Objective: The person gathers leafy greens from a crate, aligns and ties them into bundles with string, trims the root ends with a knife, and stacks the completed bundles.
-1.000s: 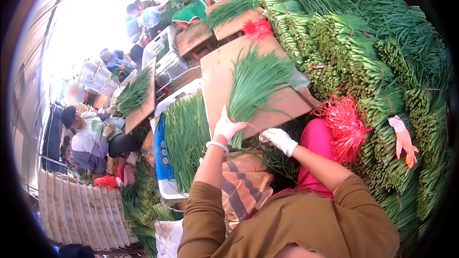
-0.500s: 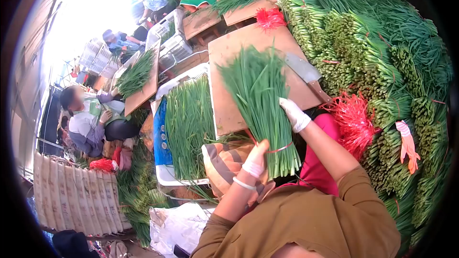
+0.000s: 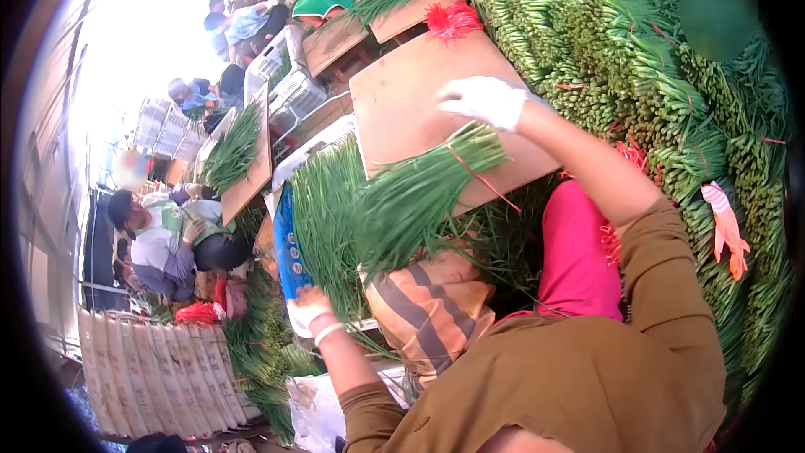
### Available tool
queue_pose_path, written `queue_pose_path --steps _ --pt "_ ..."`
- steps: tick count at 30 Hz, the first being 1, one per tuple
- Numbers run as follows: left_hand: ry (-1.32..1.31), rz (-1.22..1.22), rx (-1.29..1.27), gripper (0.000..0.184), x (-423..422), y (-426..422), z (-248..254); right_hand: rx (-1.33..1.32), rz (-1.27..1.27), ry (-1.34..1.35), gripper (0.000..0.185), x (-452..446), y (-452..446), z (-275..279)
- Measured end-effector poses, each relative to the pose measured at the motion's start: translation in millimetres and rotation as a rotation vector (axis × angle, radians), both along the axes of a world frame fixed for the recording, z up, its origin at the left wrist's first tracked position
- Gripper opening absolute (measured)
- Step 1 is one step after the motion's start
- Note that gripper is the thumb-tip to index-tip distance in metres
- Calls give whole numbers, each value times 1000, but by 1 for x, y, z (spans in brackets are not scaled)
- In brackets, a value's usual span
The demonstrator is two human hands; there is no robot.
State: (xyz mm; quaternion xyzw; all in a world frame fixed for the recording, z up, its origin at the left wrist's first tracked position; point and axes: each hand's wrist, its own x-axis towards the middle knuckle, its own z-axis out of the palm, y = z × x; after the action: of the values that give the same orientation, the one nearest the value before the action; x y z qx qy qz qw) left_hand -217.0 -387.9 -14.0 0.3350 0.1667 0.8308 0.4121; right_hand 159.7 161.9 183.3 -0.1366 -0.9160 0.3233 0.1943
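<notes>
A bunch of garlic chives (image 3: 419, 193), tied with red string, extends from the lower edge of the wooden board (image 3: 402, 101) over the chives in the white crate (image 3: 295, 159). Neither hand touches it; I cannot tell whether it rests or is moving. Above the board is my right hand (image 3: 486, 103) in a white glove, fingers stretched left, holding nothing visible. My left hand (image 3: 309, 308), also white-gloved, is at the crate's near-left corner by a blue panel (image 3: 289, 239). Its fingers look foreshortened but apart. The knife is not visible now.
Stacked chive bundles (image 3: 604, 75) rise on my right, with a pink-orange glove (image 3: 728, 231) on them. Red string (image 3: 453, 18) lies at the board's far edge. Striped orange cloth (image 3: 432, 306) covers my knee. A co-worker (image 3: 163, 235) sits at left near another board (image 3: 251, 164).
Both hands have let go of the chive bunch, which has turned from upright to slanting left. My right hand moved up over the board; my left moved left to the crate. The view shifted slightly.
</notes>
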Motion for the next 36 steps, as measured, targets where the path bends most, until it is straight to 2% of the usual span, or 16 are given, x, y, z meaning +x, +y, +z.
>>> queue_pose_path --steps 1,2,5,6,8,9,10,12,14,16,20,21,24,26,29,36 --pt "-314 658 -226 56 33 32 49 71 -109 -226 44 24 14 -11" --pt "-596 1254 -706 55 76 72 111 126 -196 -402 43 49 23 -20" --pt "-138 1105 -643 47 46 106 111 4 -447 -767 39 103 34 -61" --pt "25 1235 -701 45 82 158 140 11 -503 -757 46 112 31 -76" --pt "518 1129 -848 47 111 234 149 -9 -532 -718 56 115 27 -89" --pt "640 1019 -775 50 161 281 167 12 -535 -718 60 114 20 -84" --pt "916 861 -787 56 171 314 150 27 -539 -721 65 114 13 -79" --pt "1630 736 -885 77 221 371 144 55 -542 -729 43 110 24 -103" --pt "1987 522 -771 99 261 410 141 -76 -550 -769 43 109 34 -108" --pt "2218 361 -940 113 290 440 140 -48 -557 -729 60 103 43 -127" --pt "2345 300 -1137 115 310 471 133 -296 -623 -505 55 102 21 -80" --pt "2347 277 -1191 116 309 478 134 -616 -605 -350 59 104 12 -65" --pt "2259 148 -1310 115 299 493 139 -836 -573 90 56 104 -22 -79" --pt "2212 130 -1304 99 286 502 137 -1119 -545 263 49 109 -52 -76" --pt "2133 66 -1269 76 273 509 135 -838 -564 45 50 121 -75 -88" --pt "2101 88 -1262 70 267 508 130 -503 -529 -149 49 122 -92 -84"
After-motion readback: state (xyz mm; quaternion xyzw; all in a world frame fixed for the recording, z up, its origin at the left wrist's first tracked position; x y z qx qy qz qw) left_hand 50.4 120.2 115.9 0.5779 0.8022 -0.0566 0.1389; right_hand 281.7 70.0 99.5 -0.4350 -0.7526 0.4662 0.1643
